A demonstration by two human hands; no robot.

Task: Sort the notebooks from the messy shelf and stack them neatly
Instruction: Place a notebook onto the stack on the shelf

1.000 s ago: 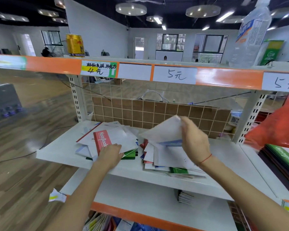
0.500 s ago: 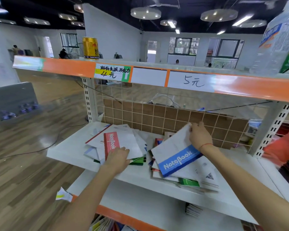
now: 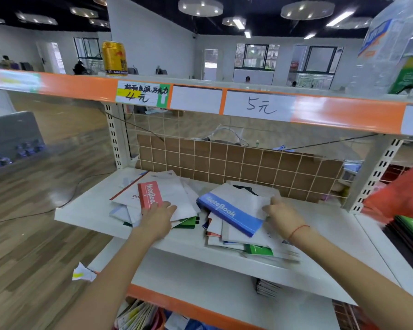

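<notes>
Below left hand [image 3: 158, 220] red notebook [image 3: 150, 195], blue notebook [image 3: 229, 216] beside right hand [image 3: 283, 216]

On the white shelf [image 3: 86, 210], the left hand [image 3: 158, 220] rests on the red-banded notebook pile [image 3: 153, 198]; at three o'clock, the right hand [image 3: 284, 216] touches the blue-banded notebook [image 3: 229, 210].

White notebook with red spine band [image 3: 150, 195], white notebook with blue band [image 3: 229, 211], orange-edged white shelf [image 3: 86, 210], gold can [image 3: 114, 58]
</notes>
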